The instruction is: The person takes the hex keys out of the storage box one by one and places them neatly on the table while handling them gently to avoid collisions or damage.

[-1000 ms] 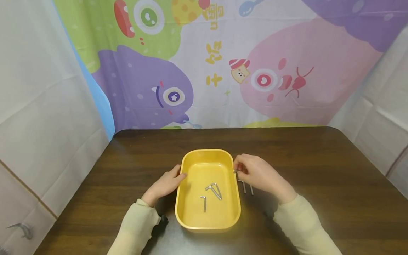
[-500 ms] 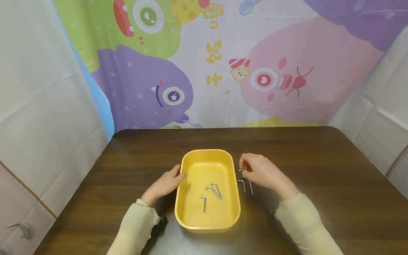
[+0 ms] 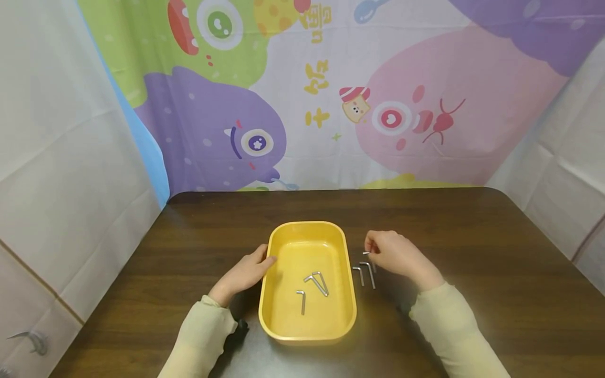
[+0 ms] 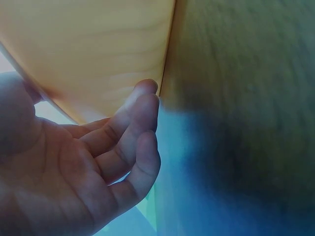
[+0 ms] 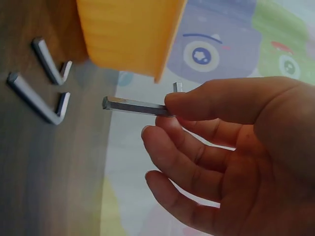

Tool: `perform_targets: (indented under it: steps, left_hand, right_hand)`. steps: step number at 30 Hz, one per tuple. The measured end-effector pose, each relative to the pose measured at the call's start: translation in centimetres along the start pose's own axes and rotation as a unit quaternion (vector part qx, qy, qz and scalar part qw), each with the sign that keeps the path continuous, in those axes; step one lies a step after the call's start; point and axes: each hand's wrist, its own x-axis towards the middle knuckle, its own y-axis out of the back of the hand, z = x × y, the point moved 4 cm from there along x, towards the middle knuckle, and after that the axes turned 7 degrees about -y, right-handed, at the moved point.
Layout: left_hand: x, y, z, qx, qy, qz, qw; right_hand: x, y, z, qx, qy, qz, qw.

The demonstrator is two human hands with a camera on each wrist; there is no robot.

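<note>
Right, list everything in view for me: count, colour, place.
Cartoon-monster cloth: 1, multicoloured, hung at the back
Side hangings: 2, off-white, left and right
Table: 1, dark brown wood-grain, in front of the cloth
Rectangular tray: 1, yellow, on the table
Hex keys: 3, silver, lying in the tray
Other hex keys: 2, silver, on the table right of the tray
Held hex key: 1, silver, pinched in the right grip
Dark item: 1, black, left of the tray's near end; too unclear to name
Sleeves: 2, pale yellow, on both forearms
Left grip: 1, bare, holding the tray's left wall
Right grip: 1, bare, right of the tray
</note>
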Motion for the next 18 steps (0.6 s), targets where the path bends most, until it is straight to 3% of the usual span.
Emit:
perform_targets:
  steps: [18]
  left_hand:
    - [0.1, -0.1, -0.2, 0.003, 0.012, 0.004, 0.9999]
  right_hand:
    - [0.8, -1.6, 2.7, -0.017, -0.064, -0.055, 0.9963]
